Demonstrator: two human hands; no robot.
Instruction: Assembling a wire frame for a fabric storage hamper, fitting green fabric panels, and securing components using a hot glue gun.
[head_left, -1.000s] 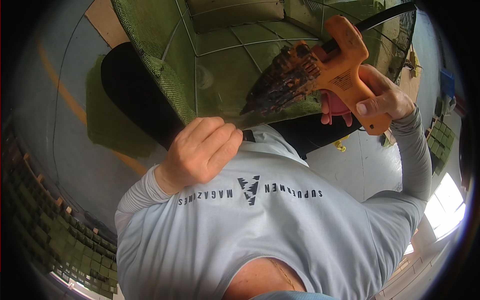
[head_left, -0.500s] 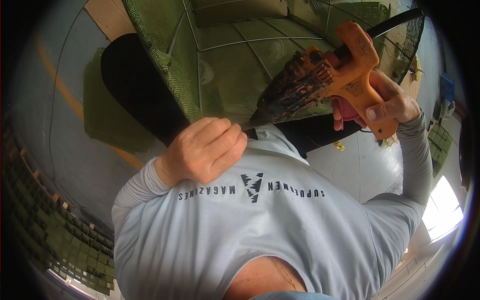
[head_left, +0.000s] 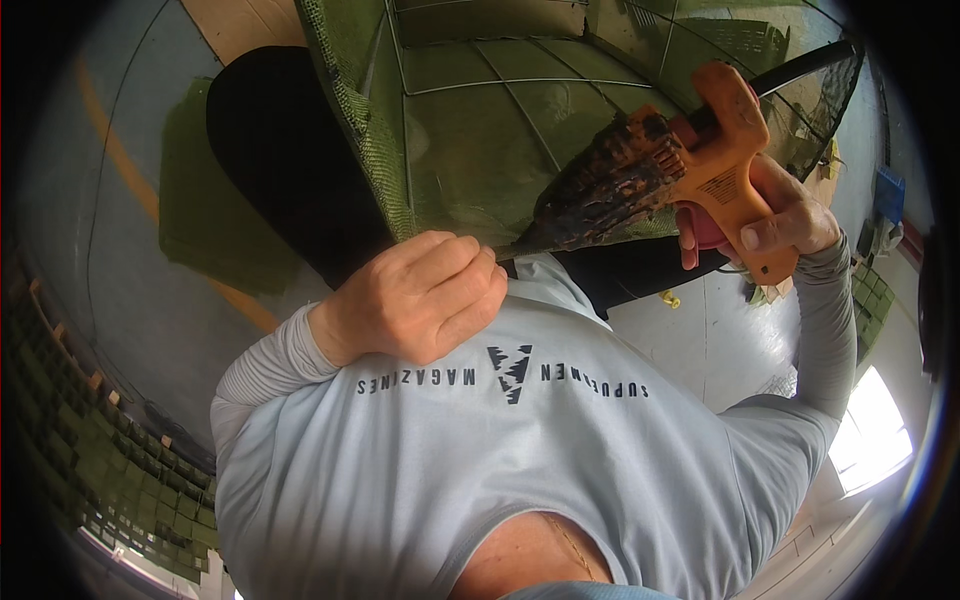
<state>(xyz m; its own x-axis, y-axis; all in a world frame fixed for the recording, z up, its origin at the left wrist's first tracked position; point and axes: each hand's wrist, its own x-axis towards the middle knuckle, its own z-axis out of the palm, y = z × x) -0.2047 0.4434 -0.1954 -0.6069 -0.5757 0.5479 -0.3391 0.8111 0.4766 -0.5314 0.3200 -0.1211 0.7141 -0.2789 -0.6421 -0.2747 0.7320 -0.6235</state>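
My right hand (head_left: 788,212) grips an orange hot glue gun (head_left: 740,180) by its handle, fingers at the reddish trigger. Dark, crusted residue covers the gun's front, and a black glue stick (head_left: 800,70) juts from its rear. The nozzle points down and left, close to the fingertips of my left hand (head_left: 425,295). That hand is closed in a pinch at the near edge of green mesh fabric (head_left: 355,130); its fingers hide the exact spot. The fabric lines a wire frame (head_left: 520,84) in front of me; whether the nozzle touches it, I cannot tell.
My dark-clothed legs (head_left: 280,150) are on both sides of the frame. A small yellow piece (head_left: 669,299) lies on the grey floor at right. Stacked green blocks (head_left: 120,480) stand at far left, and a blue object (head_left: 889,195) is at far right.
The glue gun and my right hand have shifted slightly right and down. My left hand has moved a little to the right, still pinching. The frame has shifted slightly right in the view.
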